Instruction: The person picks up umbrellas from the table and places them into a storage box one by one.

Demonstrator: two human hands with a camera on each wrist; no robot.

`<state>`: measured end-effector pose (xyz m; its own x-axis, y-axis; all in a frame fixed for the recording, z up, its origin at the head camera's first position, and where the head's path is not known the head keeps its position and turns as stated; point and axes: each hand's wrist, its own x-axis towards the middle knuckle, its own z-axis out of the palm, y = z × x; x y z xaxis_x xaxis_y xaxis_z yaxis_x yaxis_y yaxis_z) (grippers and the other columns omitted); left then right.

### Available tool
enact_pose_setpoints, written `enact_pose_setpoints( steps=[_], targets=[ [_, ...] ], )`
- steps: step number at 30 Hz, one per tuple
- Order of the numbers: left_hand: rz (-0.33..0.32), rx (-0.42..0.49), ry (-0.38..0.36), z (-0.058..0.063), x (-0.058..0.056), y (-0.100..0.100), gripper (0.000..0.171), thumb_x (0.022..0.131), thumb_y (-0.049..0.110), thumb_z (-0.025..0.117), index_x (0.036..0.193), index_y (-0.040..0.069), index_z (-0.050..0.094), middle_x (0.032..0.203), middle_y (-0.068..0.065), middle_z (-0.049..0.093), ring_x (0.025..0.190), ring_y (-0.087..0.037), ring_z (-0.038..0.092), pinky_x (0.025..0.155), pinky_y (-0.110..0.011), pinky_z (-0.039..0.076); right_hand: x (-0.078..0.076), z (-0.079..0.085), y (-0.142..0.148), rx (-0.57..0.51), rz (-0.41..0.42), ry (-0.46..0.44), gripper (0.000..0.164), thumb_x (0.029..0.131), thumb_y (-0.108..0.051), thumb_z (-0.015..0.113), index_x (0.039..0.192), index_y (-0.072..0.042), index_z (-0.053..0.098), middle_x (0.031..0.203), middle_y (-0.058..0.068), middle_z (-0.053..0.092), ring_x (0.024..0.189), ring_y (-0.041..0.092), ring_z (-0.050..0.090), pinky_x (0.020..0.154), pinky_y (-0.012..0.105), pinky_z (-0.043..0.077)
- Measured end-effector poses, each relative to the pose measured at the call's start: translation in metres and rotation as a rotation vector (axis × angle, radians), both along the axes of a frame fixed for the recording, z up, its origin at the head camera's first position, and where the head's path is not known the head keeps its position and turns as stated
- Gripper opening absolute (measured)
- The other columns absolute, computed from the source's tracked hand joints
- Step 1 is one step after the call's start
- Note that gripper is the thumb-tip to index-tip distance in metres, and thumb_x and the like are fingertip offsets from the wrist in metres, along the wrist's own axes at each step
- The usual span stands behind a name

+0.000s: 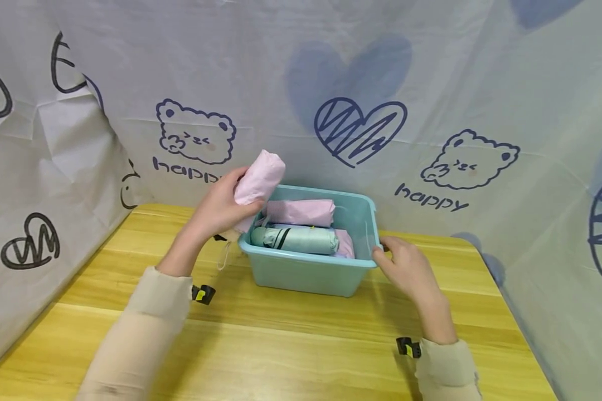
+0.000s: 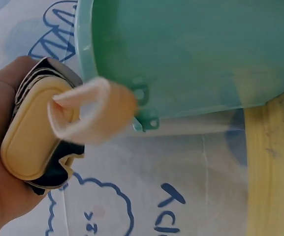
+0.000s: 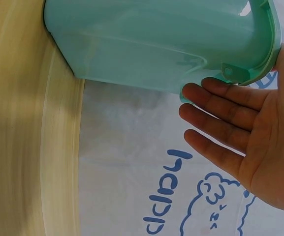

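My left hand (image 1: 223, 203) holds a folded pink umbrella (image 1: 261, 177) above the left end of a teal plastic bin (image 1: 301, 275). In the left wrist view, the umbrella's cream handle end (image 2: 31, 132) faces the camera, and a blurred pale wrist strap (image 2: 90, 110) hangs off it. Inside the bin lie another folded pink umbrella (image 1: 301, 213) and a mint-green one (image 1: 306, 240) with dark stripes. Some pink fabric (image 1: 344, 244) shows beneath. At the bin's right corner, my right hand (image 1: 408, 267) touches the rim; its fingers (image 3: 220, 120) extend loosely beside the wall, the thumb mostly hidden.
The bin stands near the back of a yellow wood-grain table (image 1: 291, 340). A pale cloth (image 1: 281, 72) printed with bears and hearts hangs behind and along the sides. Black wrist-camera pieces (image 1: 203, 294) sit by both sleeves.
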<state>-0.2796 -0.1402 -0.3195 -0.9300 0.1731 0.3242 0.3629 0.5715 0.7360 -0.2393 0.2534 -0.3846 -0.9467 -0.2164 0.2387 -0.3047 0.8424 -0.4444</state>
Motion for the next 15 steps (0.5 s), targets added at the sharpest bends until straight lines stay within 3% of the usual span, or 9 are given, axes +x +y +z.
enact_pose_setpoints(
  steps=[8,15],
  targets=[
    [-0.223,-0.252,0.095,0.013,-0.023,0.016,0.079,0.086,0.024,0.083,0.155,0.010,0.047,0.132,-0.017,0.057,0.106,-0.031,0.057,0.087,-0.050,0.054,-0.002,-0.001,-0.001,0.006,0.009,0.013,0.045,0.103,-0.035,0.049,0.122,-0.001,0.070,0.120,0.017,0.071,0.106,0.037,0.068,0.094,0.055,0.054],
    [-0.330,-0.402,0.045,0.023,-0.038,0.037,0.078,0.086,0.024,0.083,0.156,0.021,0.049,0.123,-0.011,0.055,0.100,-0.027,0.056,0.084,-0.044,0.053,-0.002,-0.001,0.001,-0.002,0.007,0.004,0.046,0.103,-0.035,0.049,0.125,-0.001,0.069,0.123,0.017,0.071,0.110,0.039,0.067,0.096,0.057,0.053]
  ],
)
